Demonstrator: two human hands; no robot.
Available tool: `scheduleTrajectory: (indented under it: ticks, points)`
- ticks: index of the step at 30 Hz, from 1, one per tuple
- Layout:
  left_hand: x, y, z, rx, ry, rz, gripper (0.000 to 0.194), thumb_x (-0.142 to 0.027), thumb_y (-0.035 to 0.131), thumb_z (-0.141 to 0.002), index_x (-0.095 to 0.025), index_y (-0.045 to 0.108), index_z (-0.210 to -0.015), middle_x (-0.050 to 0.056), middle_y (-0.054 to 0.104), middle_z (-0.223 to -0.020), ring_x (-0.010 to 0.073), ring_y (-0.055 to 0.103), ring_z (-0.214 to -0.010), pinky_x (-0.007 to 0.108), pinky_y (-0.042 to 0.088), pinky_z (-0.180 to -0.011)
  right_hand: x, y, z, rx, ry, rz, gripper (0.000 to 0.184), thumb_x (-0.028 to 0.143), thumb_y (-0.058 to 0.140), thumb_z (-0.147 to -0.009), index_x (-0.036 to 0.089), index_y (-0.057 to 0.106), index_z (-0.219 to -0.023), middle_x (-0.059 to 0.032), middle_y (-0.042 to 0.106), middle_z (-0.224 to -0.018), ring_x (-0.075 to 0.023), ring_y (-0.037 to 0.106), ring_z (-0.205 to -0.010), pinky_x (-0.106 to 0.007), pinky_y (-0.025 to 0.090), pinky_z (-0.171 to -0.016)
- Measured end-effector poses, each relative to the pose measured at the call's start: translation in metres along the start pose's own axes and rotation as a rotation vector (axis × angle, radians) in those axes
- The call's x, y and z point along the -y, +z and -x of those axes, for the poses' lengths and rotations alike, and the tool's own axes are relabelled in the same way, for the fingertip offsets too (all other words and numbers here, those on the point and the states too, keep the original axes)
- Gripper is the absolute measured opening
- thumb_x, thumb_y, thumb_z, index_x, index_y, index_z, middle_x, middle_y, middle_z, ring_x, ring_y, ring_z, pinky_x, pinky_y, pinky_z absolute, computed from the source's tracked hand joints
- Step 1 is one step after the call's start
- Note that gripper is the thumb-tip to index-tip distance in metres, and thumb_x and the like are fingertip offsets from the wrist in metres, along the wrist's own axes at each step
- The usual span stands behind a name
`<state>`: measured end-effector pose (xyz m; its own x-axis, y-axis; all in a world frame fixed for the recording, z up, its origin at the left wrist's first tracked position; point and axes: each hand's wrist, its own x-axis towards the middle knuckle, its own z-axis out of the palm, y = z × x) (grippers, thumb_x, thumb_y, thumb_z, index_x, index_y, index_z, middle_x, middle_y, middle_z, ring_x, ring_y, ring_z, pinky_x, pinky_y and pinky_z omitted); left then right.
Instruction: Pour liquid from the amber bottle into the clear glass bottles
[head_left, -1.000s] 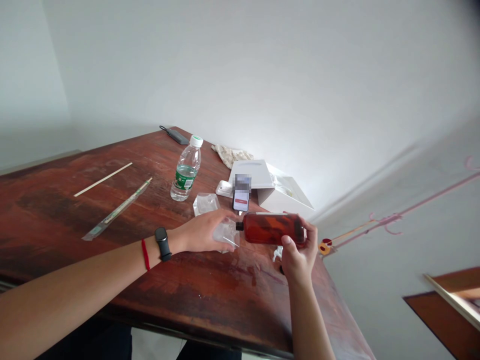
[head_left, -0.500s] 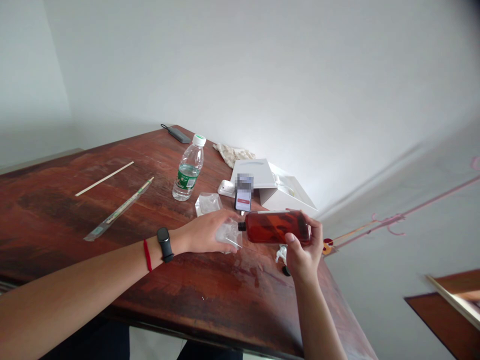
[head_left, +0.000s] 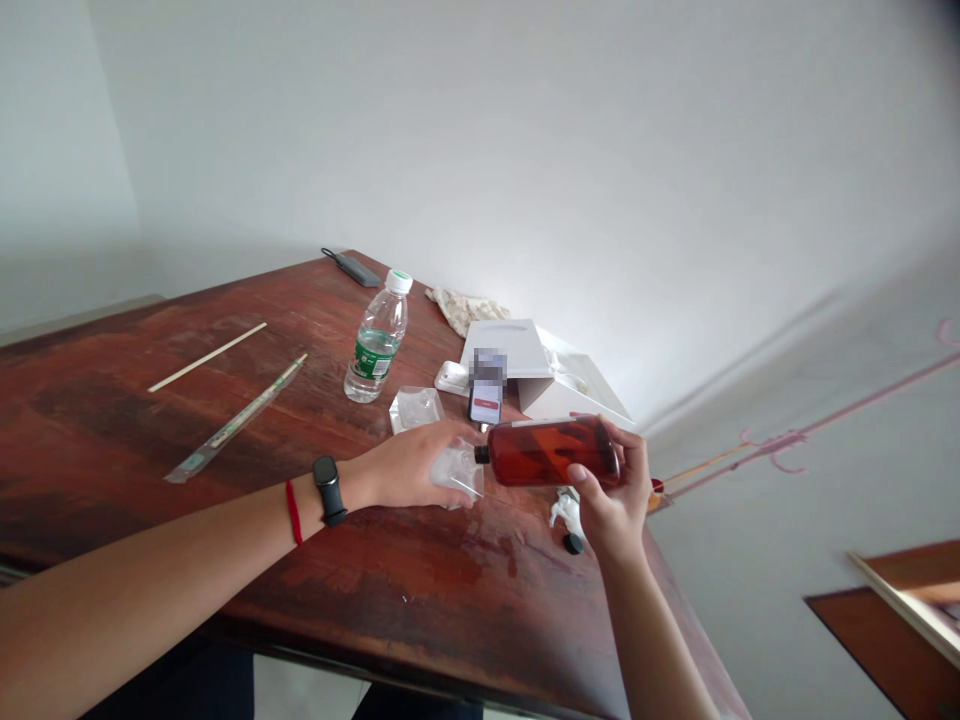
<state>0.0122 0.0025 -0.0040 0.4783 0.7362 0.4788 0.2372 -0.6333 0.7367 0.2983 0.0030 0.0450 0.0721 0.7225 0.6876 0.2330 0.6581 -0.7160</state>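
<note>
My right hand (head_left: 611,495) grips an amber brown bottle (head_left: 551,452) held on its side, its black neck pointing left. My left hand (head_left: 416,465), with a black watch and a red string at the wrist, is closed on a small clear plastic container (head_left: 459,470) resting on the dark wooden table (head_left: 225,500). The bottle's mouth sits right at the container's top edge. A white pump piece (head_left: 564,510) and a small black cap (head_left: 573,544) lie on the table under my right hand.
Behind stand a water bottle (head_left: 376,338), another clear container (head_left: 414,407), a phone (head_left: 486,393), a white box (head_left: 551,380), a cloth (head_left: 465,306) and a dark cable adapter (head_left: 352,267). A chopstick (head_left: 206,357) and a wrapped pair (head_left: 236,420) lie at left. The table edge is close on the right.
The amber bottle has tilted slightly, its base rising a little while the neck stays at the clear container. My left hand has hardly moved.
</note>
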Motion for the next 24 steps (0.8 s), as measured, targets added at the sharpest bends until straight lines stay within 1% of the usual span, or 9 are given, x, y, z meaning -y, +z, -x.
scheduleTrajectory:
  ticks: [5, 10, 16, 18, 24]
  points:
    - [-0.003, -0.001, 0.000, 0.006, -0.010, -0.012, 0.078, -0.038, 0.094, -0.080, -0.029, 0.056, -0.148, 0.009, 0.068, -0.145, 0.0337, 0.068, -0.130, 0.047, 0.051, -0.113, 0.005, 0.000, -0.004, 0.042, -0.033, 0.016, 0.058, 0.042, 0.097, -0.070, 0.026, 0.068, -0.119, -0.0115, 0.080, -0.122, -0.0332, 0.076, -0.117, -0.050, 0.063, -0.099]
    - [-0.003, -0.001, 0.000, 0.011, -0.022, -0.022, 0.079, -0.038, 0.095, -0.080, -0.027, 0.055, -0.148, 0.009, 0.068, -0.145, 0.0341, 0.068, -0.130, 0.046, 0.051, -0.112, 0.009, 0.001, -0.007, 0.059, -0.026, 0.021, 0.058, 0.043, 0.097, -0.070, 0.027, 0.068, -0.118, -0.0108, 0.080, -0.122, -0.0325, 0.076, -0.117, -0.049, 0.063, -0.099]
    - [-0.003, -0.002, 0.000, 0.016, -0.022, -0.037, 0.079, -0.040, 0.094, -0.080, -0.026, 0.056, -0.147, 0.010, 0.069, -0.143, 0.0350, 0.068, -0.129, 0.046, 0.051, -0.112, 0.014, 0.002, -0.010, 0.090, -0.033, 0.028, 0.058, 0.043, 0.097, -0.071, 0.027, 0.068, -0.118, -0.0109, 0.079, -0.121, -0.0314, 0.076, -0.115, -0.045, 0.065, -0.094]
    - [-0.004, -0.002, 0.000, 0.014, -0.019, -0.034, 0.078, -0.040, 0.094, -0.080, -0.027, 0.056, -0.147, 0.010, 0.068, -0.144, 0.0345, 0.069, -0.129, 0.046, 0.051, -0.112, 0.015, 0.001, -0.011, 0.107, -0.038, 0.035, 0.058, 0.042, 0.097, -0.072, 0.027, 0.067, -0.119, -0.0110, 0.079, -0.122, -0.0310, 0.076, -0.116, -0.044, 0.065, -0.095]
    - [-0.007, -0.003, 0.000, 0.021, -0.028, -0.025, 0.079, -0.039, 0.093, -0.081, -0.024, 0.055, -0.148, 0.011, 0.068, -0.146, 0.0341, 0.067, -0.132, 0.046, 0.049, -0.115, 0.017, -0.002, -0.014, 0.160, -0.063, 0.046, 0.057, 0.040, 0.096, -0.074, 0.028, 0.066, -0.121, -0.0100, 0.079, -0.124, -0.0290, 0.075, -0.119, -0.041, 0.065, -0.096]
